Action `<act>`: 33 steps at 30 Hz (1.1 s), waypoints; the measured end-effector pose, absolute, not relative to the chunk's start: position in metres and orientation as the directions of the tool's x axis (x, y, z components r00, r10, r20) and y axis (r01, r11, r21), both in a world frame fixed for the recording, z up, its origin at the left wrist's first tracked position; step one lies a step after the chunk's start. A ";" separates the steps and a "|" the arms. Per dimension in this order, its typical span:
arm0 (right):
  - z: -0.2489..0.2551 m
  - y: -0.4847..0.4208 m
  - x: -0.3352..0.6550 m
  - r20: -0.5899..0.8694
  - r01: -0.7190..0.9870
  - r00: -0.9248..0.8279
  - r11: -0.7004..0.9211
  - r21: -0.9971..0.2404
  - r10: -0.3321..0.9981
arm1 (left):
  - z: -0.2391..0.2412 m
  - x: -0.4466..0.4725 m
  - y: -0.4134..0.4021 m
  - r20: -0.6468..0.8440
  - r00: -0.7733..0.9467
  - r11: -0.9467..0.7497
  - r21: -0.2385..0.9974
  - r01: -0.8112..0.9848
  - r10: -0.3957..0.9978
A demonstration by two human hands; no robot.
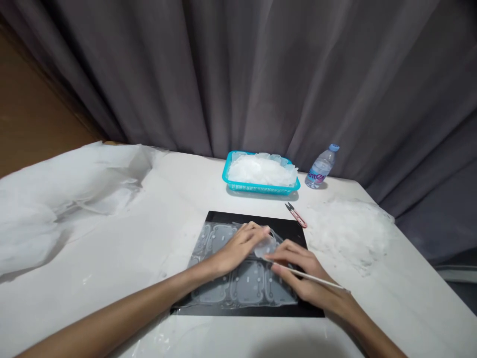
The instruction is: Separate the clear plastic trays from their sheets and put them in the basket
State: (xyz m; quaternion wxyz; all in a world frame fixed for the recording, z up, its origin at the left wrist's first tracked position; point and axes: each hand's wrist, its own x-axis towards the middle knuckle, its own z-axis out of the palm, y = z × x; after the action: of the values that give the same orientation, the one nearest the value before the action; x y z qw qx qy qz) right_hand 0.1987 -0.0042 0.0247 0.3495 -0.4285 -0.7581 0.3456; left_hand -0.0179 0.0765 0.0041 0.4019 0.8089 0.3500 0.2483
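Observation:
A sheet of clear, moulded plastic (248,286) with several rounded-rectangle shapes lies on a black mat (294,228). My left hand (244,243) rests on the upper part of the sheet, fingers laid out flat over it. My right hand (303,271) is closed around a thin white stick (316,280), its tip pointing toward the sheet. Between the two hands, a small translucent piece (265,247) stands up from the sheet; whether it is loose or attached I cannot tell. Some fingertips are blurred.
Behind the mat stands a turquoise basket (261,189) heaped with whitish translucent pieces. A water bottle (320,168) is to its right. Pink-handled thread snips (297,216) lie beside the mat, near a pile of clear scraps (352,231). White plastic sheeting (70,189) covers the left side.

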 end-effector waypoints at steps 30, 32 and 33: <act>-0.007 0.021 0.203 0.189 0.657 -0.134 0.230 -0.718 0.973 | 0.003 -0.019 0.066 0.231 0.767 -0.658 0.689 0.305 0.598; -0.013 0.025 0.204 0.229 0.696 -0.086 0.223 -0.683 0.970 | 0.006 -0.020 0.058 0.282 0.860 -0.817 0.529 0.231 0.426; -0.016 0.027 0.206 0.248 0.709 -0.055 0.213 -0.672 0.967 | 0.008 -0.021 0.054 0.290 0.889 -0.862 0.470 0.190 0.355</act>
State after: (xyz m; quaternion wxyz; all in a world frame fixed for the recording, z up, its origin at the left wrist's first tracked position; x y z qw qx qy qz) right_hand 0.2057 0.0273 -0.0156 0.3389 -0.5979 -0.7011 0.1901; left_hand -0.0211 0.0544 0.0075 0.2201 0.9466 0.1439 0.1868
